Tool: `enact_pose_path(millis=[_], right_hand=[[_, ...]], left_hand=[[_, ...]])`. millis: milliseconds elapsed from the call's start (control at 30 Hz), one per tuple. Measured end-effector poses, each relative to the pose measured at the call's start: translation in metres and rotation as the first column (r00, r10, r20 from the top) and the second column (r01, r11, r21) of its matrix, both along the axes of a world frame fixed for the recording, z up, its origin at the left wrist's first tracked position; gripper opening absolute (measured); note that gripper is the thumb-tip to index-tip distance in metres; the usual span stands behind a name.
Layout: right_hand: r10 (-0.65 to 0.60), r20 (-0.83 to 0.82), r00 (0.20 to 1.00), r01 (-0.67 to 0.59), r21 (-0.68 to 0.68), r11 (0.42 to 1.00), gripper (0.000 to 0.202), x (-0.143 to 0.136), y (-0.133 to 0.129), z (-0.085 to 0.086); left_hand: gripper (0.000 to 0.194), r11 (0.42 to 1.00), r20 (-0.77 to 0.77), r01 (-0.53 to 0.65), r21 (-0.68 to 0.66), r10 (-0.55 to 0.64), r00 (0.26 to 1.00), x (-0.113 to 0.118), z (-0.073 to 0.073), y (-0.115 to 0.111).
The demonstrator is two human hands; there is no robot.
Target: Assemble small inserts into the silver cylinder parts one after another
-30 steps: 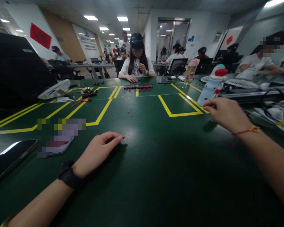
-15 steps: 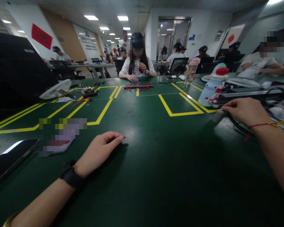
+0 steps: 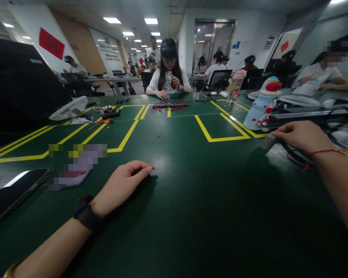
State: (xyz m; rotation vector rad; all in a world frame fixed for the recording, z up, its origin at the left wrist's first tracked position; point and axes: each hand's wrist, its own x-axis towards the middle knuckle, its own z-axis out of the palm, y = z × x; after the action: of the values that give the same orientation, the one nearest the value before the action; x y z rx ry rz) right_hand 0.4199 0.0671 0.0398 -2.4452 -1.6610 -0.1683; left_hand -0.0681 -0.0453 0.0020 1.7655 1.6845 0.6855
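Head view: the right hand point(image 3: 304, 136) is pinching the upper end of a small grey cylinder point(image 3: 268, 142) between its fingertips, the piece tilting at the right of the green table point(image 3: 191, 200); whether its lower end is touching the surface, I cannot tell. A light-blue bottle point(image 3: 255, 112) is standing just beyond it, and dark cables point(image 3: 296, 159) are lying by the hand. Nearer and left, the left hand point(image 3: 120, 187) is curling, thumb and forefinger meeting; whether they are gripping anything, I cannot tell. A phone point(image 3: 16, 199) is lying far left of it.

Open tabletop point(image 3: 197, 173), cables point(image 3: 292, 155) beside right hand point(image 3: 304, 137)
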Motion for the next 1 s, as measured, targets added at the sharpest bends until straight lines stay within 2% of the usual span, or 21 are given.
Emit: enact_pose_path(millis=[200,267,367,467,567,633,700,800,867,933,1000], right_hand=[[0.047,-0.121,0.991,-0.049,-0.012,0.999,0.026,0.008,0.001,0.002],[0.093,-0.152,0.984,-0.099,-0.036,0.994,0.033,0.012,0.000,-0.001],[0.194,-0.224,0.955,-0.205,-0.028,0.978,0.056,0.019,0.002,-0.010],[0.256,-0.212,0.943,-0.246,0.072,0.967,0.054,0.018,0.002,-0.018],[0.373,-0.161,0.914,-0.328,0.253,0.910,0.042,-0.009,-0.006,-0.015],[0.516,-0.178,0.838,-0.411,0.417,0.811,0.042,-0.045,-0.019,-0.011],[0.681,-0.244,0.690,-0.492,0.532,0.689,0.043,-0.093,-0.039,-0.011],[0.841,-0.371,0.394,-0.646,0.539,0.541,0.036,-0.163,-0.071,-0.020],[0.876,-0.406,0.259,-0.746,0.492,0.449,0.033,-0.196,-0.087,-0.031],[0.885,-0.418,0.206,-0.801,0.447,0.398,0.032,-0.213,-0.095,-0.041],[0.873,-0.442,0.207,-0.817,0.413,0.403,0.032,-0.219,-0.097,-0.049]], left_hand=[[0.035,1.000,0.010,0.010,-0.016,-0.010,1.000,0.001,0.001,0.000],[0.036,1.000,0.006,0.018,-0.014,-0.018,1.000,0.000,0.000,-0.001],[0.037,1.000,0.008,0.027,-0.006,-0.027,1.000,-0.002,-0.001,-0.001],[0.039,0.999,0.013,0.032,-0.004,-0.032,0.999,-0.001,-0.001,-0.002],[0.038,0.999,0.008,0.034,0.003,-0.034,0.999,0.000,-0.001,-0.001],[0.038,0.999,0.004,0.034,0.013,-0.034,0.999,0.001,-0.001,-0.001],[0.037,0.999,0.000,0.038,0.021,-0.038,0.999,0.003,-0.002,-0.001],[0.033,0.998,-0.012,0.050,0.036,-0.050,0.999,0.005,-0.003,-0.001],[0.032,0.997,-0.024,0.063,0.053,-0.062,0.998,0.007,-0.004,-0.001],[0.031,0.995,-0.036,0.072,0.069,-0.070,0.997,0.009,-0.004,-0.002],[0.032,0.994,-0.049,0.081,0.079,-0.078,0.996,0.011,-0.004,-0.002]])
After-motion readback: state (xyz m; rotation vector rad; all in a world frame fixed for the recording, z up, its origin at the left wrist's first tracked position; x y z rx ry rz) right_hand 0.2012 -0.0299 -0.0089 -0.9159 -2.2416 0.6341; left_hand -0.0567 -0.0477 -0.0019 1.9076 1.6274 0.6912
